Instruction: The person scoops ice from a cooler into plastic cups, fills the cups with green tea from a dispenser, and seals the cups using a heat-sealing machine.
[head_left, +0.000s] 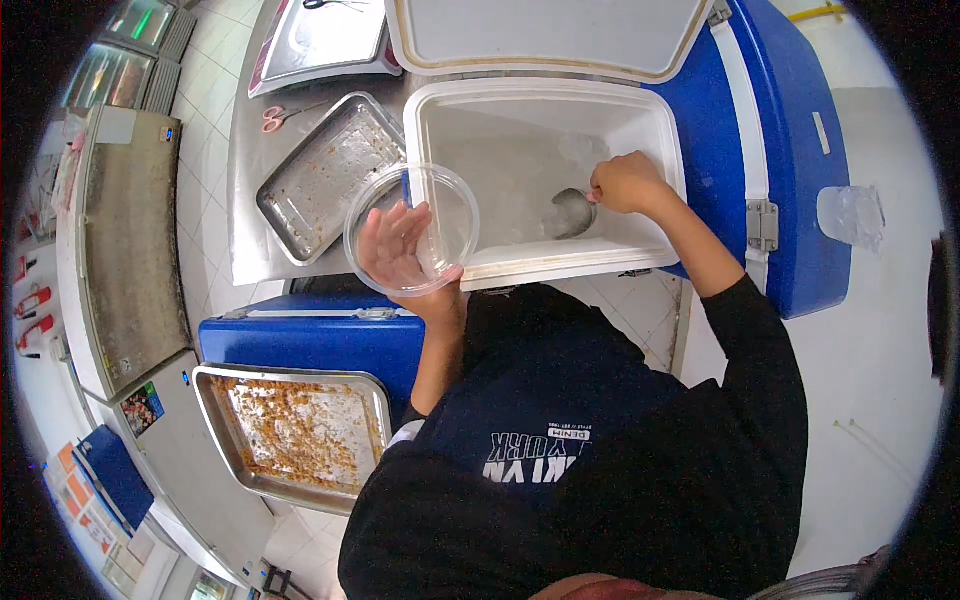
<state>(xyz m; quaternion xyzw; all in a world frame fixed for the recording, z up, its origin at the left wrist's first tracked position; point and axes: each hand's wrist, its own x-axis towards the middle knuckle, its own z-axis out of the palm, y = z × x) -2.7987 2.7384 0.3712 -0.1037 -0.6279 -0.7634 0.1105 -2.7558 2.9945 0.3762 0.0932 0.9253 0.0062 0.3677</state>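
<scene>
My left hand (401, 244) supports a round clear plastic container (454, 187) from below, with the thumb at its rim; the palm shows through it. The container looks empty and overlaps the left wall of an open white-lined cooler box (545, 264). Inside the cooler, my right hand (628, 182) grips a metal scoop (577, 212) by a pinkish handle. The scoop's bowl tilts left, close to the cooler's floor. Pale, translucent lumps that look like ice (585, 148) lie behind it. Whatever the bowl holds is hard to make out.
A smeared metal tray (322, 176), pink-handled scissors (274, 118) and a scale (326, 45) stand on a steel table (251, 161). Left of me, a crumb-strewn tray (300, 427) rests on a blue cooler (307, 337). The open cooler's lid (551, 30) is raised behind it; another blue cooler (802, 172) stands right.
</scene>
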